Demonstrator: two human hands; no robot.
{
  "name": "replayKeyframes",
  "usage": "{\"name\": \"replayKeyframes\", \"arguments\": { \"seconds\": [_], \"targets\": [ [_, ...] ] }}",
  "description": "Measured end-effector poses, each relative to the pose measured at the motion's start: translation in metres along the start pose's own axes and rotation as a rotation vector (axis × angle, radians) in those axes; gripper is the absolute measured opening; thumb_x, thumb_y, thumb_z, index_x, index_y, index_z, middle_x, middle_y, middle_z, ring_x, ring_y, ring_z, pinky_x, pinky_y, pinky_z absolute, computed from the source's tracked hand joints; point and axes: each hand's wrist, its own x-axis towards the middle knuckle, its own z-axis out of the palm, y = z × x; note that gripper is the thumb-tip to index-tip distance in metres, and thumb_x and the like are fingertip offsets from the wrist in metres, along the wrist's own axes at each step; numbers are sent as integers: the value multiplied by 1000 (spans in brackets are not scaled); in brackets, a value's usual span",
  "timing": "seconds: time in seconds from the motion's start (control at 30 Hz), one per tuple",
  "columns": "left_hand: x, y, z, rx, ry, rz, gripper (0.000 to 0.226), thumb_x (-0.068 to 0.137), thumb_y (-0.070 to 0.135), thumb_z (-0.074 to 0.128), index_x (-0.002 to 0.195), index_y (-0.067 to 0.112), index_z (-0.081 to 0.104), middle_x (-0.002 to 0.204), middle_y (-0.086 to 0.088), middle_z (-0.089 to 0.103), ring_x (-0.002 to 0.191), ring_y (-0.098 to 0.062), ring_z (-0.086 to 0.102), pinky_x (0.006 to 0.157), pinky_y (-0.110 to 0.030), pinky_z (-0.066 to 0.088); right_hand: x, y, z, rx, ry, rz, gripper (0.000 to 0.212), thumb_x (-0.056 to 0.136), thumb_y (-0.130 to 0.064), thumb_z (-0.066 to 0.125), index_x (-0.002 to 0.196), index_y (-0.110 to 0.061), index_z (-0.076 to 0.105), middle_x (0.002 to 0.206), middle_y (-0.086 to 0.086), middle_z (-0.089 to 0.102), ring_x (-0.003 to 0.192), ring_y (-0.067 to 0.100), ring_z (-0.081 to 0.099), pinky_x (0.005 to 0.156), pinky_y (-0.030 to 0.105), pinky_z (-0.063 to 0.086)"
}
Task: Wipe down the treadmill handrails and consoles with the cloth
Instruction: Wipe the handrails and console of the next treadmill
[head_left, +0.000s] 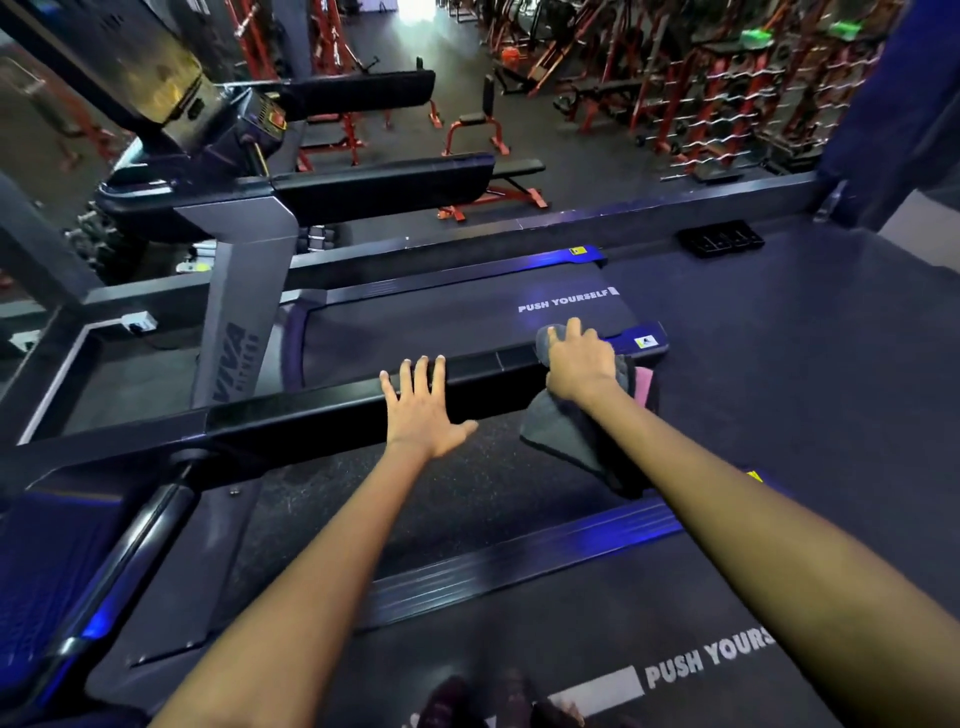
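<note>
A black padded treadmill handrail (311, 408) runs across the middle of the view from lower left to right. My left hand (422, 405) lies flat on it with fingers spread and straight. My right hand (579, 361) presses a grey cloth (566, 434) over the rail's right end, fingers wrapped over the cloth. The cloth hangs down below the rail, with a pink edge showing on its right side. A treadmill console (171, 98) stands tilted at the upper left, away from both hands.
A second handrail (384, 187) and a grey upright (244, 306) belong to the neighbouring treadmill on the left. Treadmill belts (519, 639) printed "PUSH YOURSELF" lie below. Red weight benches and racks (701, 88) fill the floor beyond. My feet show at the bottom edge.
</note>
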Motion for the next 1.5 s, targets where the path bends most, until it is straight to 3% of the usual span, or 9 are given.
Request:
{"name": "replayKeyframes", "arguments": {
  "seconds": [0.13,0.3,0.43,0.53,0.7,0.87,1.07,1.27,1.5],
  "targets": [
    [7,16,-10,-62,-66,-82,96,86,61,47,150,10,-3,159,-12,-2,145,-35,-6,111,-60,-4,-10,13,13,-4,18,-120,68,89,-27,55,148,-18,20,134,14,30,115,34,42,86,42,45],
    [20,54,-12,-66,-71,109,92,90,49,52,151,14,-8,158,-7,-18,145,-27,-14,113,-56,-7,3,28,2,-85,34,-69,62,88,-23,55,144,-18,28,132,12,34,116,31,43,88,39,43],
    [23,65,0,-33,-119,102,103,86,58,51,148,13,-18,156,-5,-21,143,-30,-21,109,-58,-14,3,27,6,17,17,-99,66,89,-26,55,147,-20,23,133,14,31,116,33,42,87,42,44],
    [25,63,2,-8,-129,103,106,85,55,55,147,15,-21,156,-4,-24,142,-29,-24,109,-59,-15,-3,49,14,-44,50,-156,70,89,-31,56,148,-24,18,133,14,31,115,33,42,85,41,45],
    [23,68,-1,3,-137,73,107,84,57,55,147,15,-21,156,-4,-24,142,-29,-25,108,-58,-17,17,45,3,21,18,-57,62,86,-26,58,143,-22,32,131,13,34,116,32,42,86,41,43],
    [22,69,1,6,-135,57,107,83,59,53,147,17,-21,156,-3,-24,142,-28,-25,109,-57,-17,5,67,15,6,24,-181,70,90,-32,54,148,-30,17,131,13,31,114,33,42,80,41,44],
    [21,71,-2,4,-138,30,106,84,57,54,147,17,-20,156,-3,-23,142,-27,-24,110,-57,-15,24,68,4,82,13,-117,63,88,-27,54,145,-32,28,130,13,34,115,34,42,86,42,43],
    [23,72,-7,-18,-190,17,107,83,59,55,147,19,-22,155,-1,-26,142,-27,-26,109,-55,-17,16,103,18,60,53,-237,67,90,-35,54,147,-38,20,124,12,37,110,33,44,83,42,44],
    [25,71,-7,-41,-239,21,107,84,58,54,146,20,-25,153,0,-30,139,-27,-30,108,-56,-19,19,94,39,419,72,-93,64,87,-25,54,146,-35,28,129,13,39,112,38,45,90,45,43]
  ]
}}
